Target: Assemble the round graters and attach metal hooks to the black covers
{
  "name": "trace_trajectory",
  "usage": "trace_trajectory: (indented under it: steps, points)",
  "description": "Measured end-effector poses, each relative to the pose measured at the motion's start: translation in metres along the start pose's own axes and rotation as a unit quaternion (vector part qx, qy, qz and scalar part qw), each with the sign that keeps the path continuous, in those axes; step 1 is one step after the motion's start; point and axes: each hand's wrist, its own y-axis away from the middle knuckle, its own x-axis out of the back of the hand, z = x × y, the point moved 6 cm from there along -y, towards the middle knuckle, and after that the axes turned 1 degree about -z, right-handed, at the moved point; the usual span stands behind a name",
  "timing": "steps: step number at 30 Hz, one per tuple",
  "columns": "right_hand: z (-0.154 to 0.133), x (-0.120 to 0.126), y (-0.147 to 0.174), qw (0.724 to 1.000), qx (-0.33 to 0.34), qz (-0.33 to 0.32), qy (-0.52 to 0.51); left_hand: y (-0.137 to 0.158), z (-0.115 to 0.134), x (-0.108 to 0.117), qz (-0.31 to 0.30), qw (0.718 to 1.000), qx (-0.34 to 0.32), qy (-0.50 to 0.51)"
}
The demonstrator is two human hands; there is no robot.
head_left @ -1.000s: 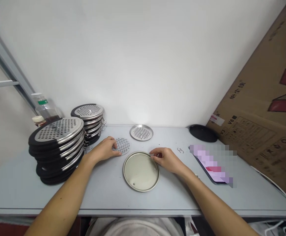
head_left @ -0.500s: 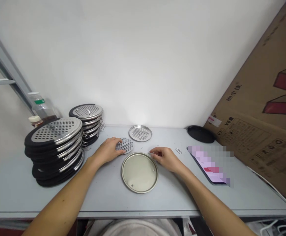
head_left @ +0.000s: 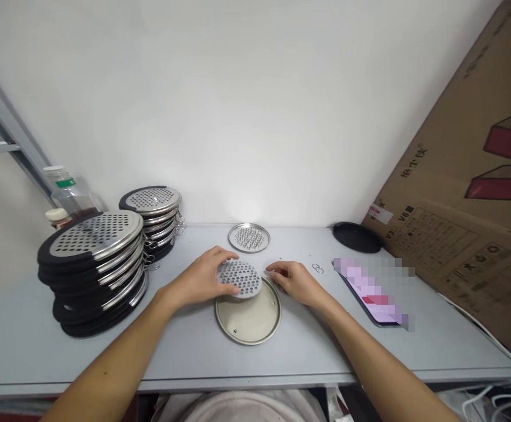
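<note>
My left hand grips a round perforated grater disc by its left edge, thumb in front and fingers behind. The disc is tilted and covers the far part of a shallow round metal dish lying on the table. My right hand is just beyond the dish's right edge, its thumb and forefinger pinched together; something small and pale may be at the fingertips, but I cannot make it out. Farther back lies a rimmed round grater. Two small linked metal rings sit right of my right hand.
Two stacks of black-edged round graters, a near stack and a far stack, stand left. Bottles are behind them. At right are a phone, a black round piece and a large cardboard box.
My left hand has lifted the grater disc off the table and moved it right, over the far part of the dish. My right hand has stayed nearly in place.
</note>
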Motion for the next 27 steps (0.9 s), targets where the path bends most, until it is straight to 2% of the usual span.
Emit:
trace_trajectory:
  steps: [3, 8, 13, 27]
  points:
    - [0.003, -0.001, 0.0, 1.0, -0.014, -0.005, -0.025, 0.005, 0.016, -0.011, -0.044, 0.998, -0.034, -0.01]
    - [0.0, 0.0, 0.001, 0.999, -0.018, -0.006, -0.025, 0.012, 0.027, -0.017, -0.076, 0.996, -0.048, -0.03]
    - [-0.003, 0.001, 0.001, 1.0, -0.012, 0.001, -0.009, 0.014, 0.029, -0.023, -0.108, 0.992, -0.05, -0.04]
    - [-0.004, 0.0, 0.001, 1.0, -0.001, 0.001, 0.003, 0.015, 0.023, -0.03, -0.131, 0.989, -0.047, -0.05]
